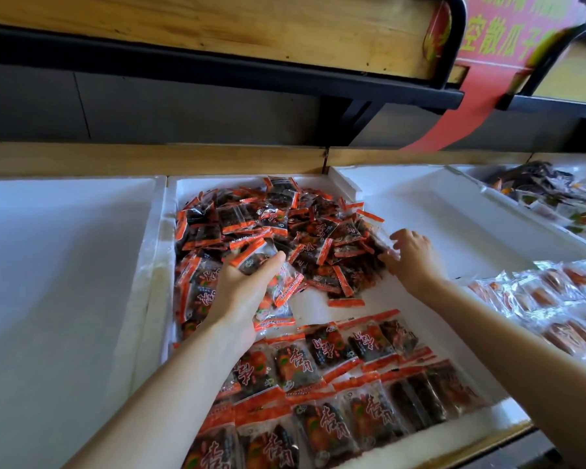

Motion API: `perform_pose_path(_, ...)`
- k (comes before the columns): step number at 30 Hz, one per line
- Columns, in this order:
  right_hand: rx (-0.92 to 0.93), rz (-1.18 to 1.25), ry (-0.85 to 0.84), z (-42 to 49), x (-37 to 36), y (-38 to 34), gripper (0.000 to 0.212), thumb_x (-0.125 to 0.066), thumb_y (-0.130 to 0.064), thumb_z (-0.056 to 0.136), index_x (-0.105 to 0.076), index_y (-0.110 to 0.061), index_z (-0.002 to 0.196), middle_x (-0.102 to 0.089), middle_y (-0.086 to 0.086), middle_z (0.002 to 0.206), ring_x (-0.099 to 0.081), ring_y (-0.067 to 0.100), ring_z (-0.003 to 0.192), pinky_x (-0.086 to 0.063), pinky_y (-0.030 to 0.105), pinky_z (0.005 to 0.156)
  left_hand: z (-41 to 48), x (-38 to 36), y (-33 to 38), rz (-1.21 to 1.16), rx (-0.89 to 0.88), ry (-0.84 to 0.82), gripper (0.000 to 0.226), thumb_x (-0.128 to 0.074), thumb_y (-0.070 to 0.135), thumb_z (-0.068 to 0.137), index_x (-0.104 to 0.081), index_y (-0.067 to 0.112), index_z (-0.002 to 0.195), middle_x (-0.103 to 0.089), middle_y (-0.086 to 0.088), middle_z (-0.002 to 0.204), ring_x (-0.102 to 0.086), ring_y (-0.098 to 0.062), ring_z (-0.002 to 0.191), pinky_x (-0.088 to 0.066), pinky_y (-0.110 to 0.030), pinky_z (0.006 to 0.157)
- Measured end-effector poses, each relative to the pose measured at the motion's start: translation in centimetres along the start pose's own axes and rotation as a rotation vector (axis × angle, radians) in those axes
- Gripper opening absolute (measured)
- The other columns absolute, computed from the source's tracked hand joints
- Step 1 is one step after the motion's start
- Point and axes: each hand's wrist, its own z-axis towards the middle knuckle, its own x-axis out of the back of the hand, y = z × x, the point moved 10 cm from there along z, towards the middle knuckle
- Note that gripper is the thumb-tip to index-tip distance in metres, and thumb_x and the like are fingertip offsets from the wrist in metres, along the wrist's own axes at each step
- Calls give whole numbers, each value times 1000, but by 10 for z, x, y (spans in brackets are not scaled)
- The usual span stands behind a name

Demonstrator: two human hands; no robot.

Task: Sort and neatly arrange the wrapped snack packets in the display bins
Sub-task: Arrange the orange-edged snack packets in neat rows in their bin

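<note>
The left hand is clamped on a small bunch of packets, thumb over the top and fingers curled underneath, with more wrappers sticking out below the palm. Just beyond its fingertips, and spreading off to its right, lies a loose heap of packets, dark with orange-red ends and piled every which way in the far part of a white foam bin. The right hand is at the heap's right edge, its fingers spread apart and gripping nothing. The fingertips are blurred, so they may be touching the nearest clear wrapper or hanging just short of it. Behind both wrists, toward the person, the same kind of packets lie in neat overlapping rows filling the near part of the bin, with a bare strip of white floor between the rows and the heap. One stray packet lies flat on that strip, between the two hands. To the left of the left forearm is another white bin. To the right of the right forearm, clear-wrapped orange packets lie in a neighbouring bin, and further out beyond that hand is a bin of mixed dark and green packets. Above and past both hands runs a wooden shelf on a black frame, with a red banner hanging at its right end.
</note>
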Motion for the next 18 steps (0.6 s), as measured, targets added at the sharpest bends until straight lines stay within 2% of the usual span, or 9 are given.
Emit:
perform_pose_path(3, 56, -67, 31, 4, 2, -6, 20, -55, -16, 90, -66, -10, 106, -61, 12, 109, -54, 31, 101, -49, 39, 81, -1, 0, 2, 3, -5, -3, 17, -73, 25, 86, -62, 14, 93, -51, 12, 47, -43, 3, 32, -33, -11, 34)
perform_pose_path(6, 38, 4, 30, 7, 10, -11, 16, -56, -6, 81, -69, -8, 88, -67, 14, 91, -61, 33, 81, -53, 41, 71, -1, -2, 4, 15, -17, 1, 18, -73, 24, 86, -62, 13, 95, -52, 8, 54, -41, 4, 31, -31, -10, 32)
perform_pose_path(9, -11, 166, 98, 3, 32, -12, 12, -59, -8, 80, -69, -11, 86, -69, 12, 89, -63, 33, 81, -53, 39, 70, -2, -4, 4, 7, -14, -15, 21, -73, 24, 86, -63, 12, 100, -52, 12, 45, -41, 4, 30, -31, -10, 32)
perform_pose_path(11, -5, 282, 180, -9, 52, -24, 11, -60, -10, 81, -68, -15, 87, -69, 7, 93, -63, 27, 84, -50, 33, 70, -2, -7, 1, -1, 7, -34, 23, -73, 25, 86, -64, 11, 102, -52, 14, 40, -43, 4, 29, -32, -10, 32)
perform_pose_path(13, 72, 452, 202, -27, 63, -50, 9, -61, -11, 84, -63, -20, 83, -67, 1, 91, -62, 17, 79, -50, 29, 68, -5, -10, 2, -12, 25, -46, 19, -72, 26, 87, -64, 12, 97, -56, 14, 43, -50, 3, 35, -37, -12, 34)
perform_pose_path(14, 142, 526, 187, -40, 65, -69, 12, -62, -11, 84, -60, -22, 81, -64, -3, 90, -60, 11, 78, -52, 25, 68, -6, -10, 1, -17, 28, -48, 18, -72, 29, 86, -65, 14, 92, -62, 11, 52, -57, -1, 45, -43, -15, 41)
perform_pose_path(16, 311, 582, 134, -69, 61, -107, 12, -63, -12, 85, -59, -23, 83, -59, -9, 90, -60, 7, 82, -54, 25, 73, -7, -11, 0, -36, 46, -35, 20, -71, 37, 84, -68, 18, 87, -71, 2, 73, -64, -11, 67, -49, -22, 55)
perform_pose_path(18, 483, 592, 88, -95, 51, -140, 7, -65, -10, 85, -64, -16, 89, -57, -8, 93, -60, 8, 83, -55, 29, 73, -9, -9, 2, -48, 34, -28, 28, -69, 44, 82, -71, 17, 89, -72, 0, 74, -66, -10, 66, -49, -20, 51)
